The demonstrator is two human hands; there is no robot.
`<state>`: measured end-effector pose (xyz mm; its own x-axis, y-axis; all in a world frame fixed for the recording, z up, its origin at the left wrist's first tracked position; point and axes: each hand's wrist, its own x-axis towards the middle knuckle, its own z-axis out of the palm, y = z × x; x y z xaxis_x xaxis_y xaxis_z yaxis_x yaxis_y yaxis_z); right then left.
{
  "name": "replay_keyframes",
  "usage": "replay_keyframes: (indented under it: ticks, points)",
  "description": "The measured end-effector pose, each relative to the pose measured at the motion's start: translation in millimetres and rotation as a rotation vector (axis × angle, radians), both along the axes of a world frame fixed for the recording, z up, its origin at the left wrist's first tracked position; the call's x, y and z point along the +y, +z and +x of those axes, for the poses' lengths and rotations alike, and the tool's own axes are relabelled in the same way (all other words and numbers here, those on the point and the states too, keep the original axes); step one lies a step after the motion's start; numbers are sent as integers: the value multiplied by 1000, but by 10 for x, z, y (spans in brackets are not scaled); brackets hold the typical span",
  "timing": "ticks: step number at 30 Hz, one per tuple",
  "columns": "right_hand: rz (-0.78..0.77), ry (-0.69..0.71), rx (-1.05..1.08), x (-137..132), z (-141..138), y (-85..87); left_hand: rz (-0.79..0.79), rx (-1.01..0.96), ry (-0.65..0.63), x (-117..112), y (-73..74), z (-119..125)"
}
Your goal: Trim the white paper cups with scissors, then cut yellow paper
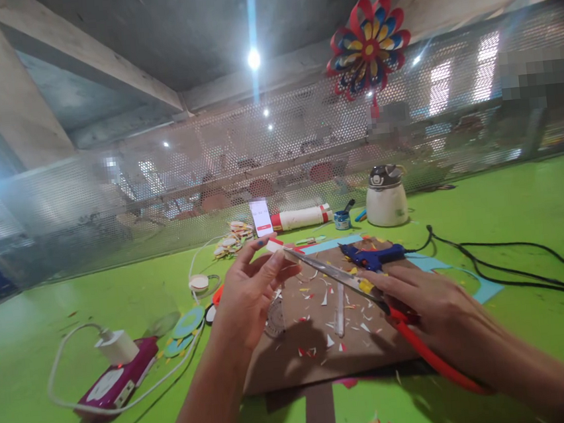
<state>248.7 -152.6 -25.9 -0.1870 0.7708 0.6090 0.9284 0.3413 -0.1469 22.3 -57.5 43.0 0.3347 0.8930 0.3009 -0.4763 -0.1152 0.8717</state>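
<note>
My left hand (pixel 256 284) pinches a small red and white strip of paper (pixel 275 245) between thumb and fingers. In my right hand (pixel 427 297) is a pair of scissors (pixel 341 275) with red handles, its long blades reaching left to the strip. The blade tips meet the strip close to my left fingertips; whether they are cutting it I cannot tell. Below both hands lies a brown board (pixel 321 364) strewn with red, white and yellow paper scraps. A clear stick (pixel 339 312) and a clear round template (pixel 274 318) rest on it.
A blue glue gun (pixel 373 254) lies behind my right hand, its black cord (pixel 514 242) running right. Behind stand a phone (pixel 261 219), a white tube (pixel 305 217), a small blue jar (pixel 342 219) and a white bottle (pixel 385 201). At left sits a purple power strip (pixel 119 380) with a charger.
</note>
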Motion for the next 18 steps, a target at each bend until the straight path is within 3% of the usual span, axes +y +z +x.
replay_keyframes:
  ticks: [18]
  points:
    - [-42, -20, 7, -10, -7, 54, 31, 15, 14, 38, -39, 18]
